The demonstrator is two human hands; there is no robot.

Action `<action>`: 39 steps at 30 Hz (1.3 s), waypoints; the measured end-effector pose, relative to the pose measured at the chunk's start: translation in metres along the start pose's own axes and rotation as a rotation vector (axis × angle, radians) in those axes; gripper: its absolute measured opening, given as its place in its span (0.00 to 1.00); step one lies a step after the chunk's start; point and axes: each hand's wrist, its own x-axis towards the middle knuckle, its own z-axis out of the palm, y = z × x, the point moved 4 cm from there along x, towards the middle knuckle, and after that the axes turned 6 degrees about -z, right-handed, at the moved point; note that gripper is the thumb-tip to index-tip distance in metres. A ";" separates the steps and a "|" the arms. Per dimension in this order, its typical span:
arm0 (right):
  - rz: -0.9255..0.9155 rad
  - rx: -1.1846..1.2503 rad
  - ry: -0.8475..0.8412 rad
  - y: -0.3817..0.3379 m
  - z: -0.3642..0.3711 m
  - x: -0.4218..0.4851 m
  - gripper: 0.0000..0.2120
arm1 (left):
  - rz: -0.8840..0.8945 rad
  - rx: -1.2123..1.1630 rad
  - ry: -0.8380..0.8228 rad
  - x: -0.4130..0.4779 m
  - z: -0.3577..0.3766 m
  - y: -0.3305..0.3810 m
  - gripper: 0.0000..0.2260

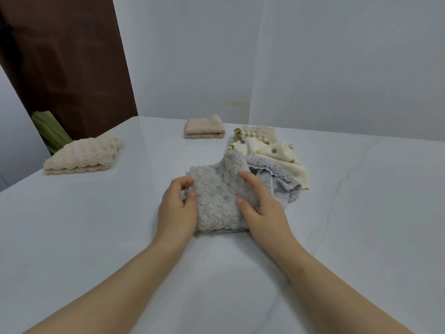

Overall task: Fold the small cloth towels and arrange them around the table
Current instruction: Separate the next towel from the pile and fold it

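Both hands, left and right, pinch the fluffy grey bubble-textured towel by its sides on the white desk, probably squaring it for a fold.

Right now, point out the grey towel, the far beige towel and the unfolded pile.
grey towel (218, 201), head view, bumpy middle.
far beige towel (204, 126), head view, top face.
unfolded pile (280, 154), head view, cream cloth.
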 end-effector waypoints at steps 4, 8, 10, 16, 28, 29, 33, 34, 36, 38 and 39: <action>0.015 -0.004 -0.041 0.006 0.004 0.018 0.22 | -0.077 -0.046 0.017 0.015 0.004 -0.004 0.10; 0.081 0.046 -0.085 0.006 0.005 0.015 0.22 | -0.138 0.015 -0.023 0.014 0.003 -0.001 0.09; 0.154 0.113 -0.085 0.002 -0.001 0.016 0.23 | -0.141 0.140 -0.090 0.014 0.002 0.011 0.12; 0.335 0.223 -0.098 -0.012 -0.020 0.029 0.29 | -0.279 0.190 -0.228 0.037 0.003 0.054 0.17; 0.587 0.433 0.159 0.008 -0.113 0.085 0.12 | -0.717 -0.197 -0.448 0.080 0.079 0.121 0.23; 0.586 0.426 0.172 0.016 -0.123 0.088 0.11 | -0.671 -0.143 -0.466 0.082 0.092 0.126 0.20; 0.611 0.463 0.206 0.048 -0.166 0.103 0.11 | -0.499 0.062 -0.492 0.087 0.148 0.135 0.09; 0.614 0.468 0.197 0.057 -0.177 0.107 0.12 | -0.478 0.082 -0.487 0.088 0.163 0.137 0.08; 0.619 0.474 0.168 0.073 -0.196 0.114 0.13 | -0.452 0.101 -0.457 0.091 0.188 0.143 0.07; 0.630 0.498 0.149 0.088 -0.213 0.123 0.13 | -0.438 0.095 -0.422 0.097 0.211 0.148 0.07; 0.635 0.509 0.137 0.095 -0.220 0.128 0.13 | -0.434 0.093 -0.415 0.100 0.222 0.149 0.07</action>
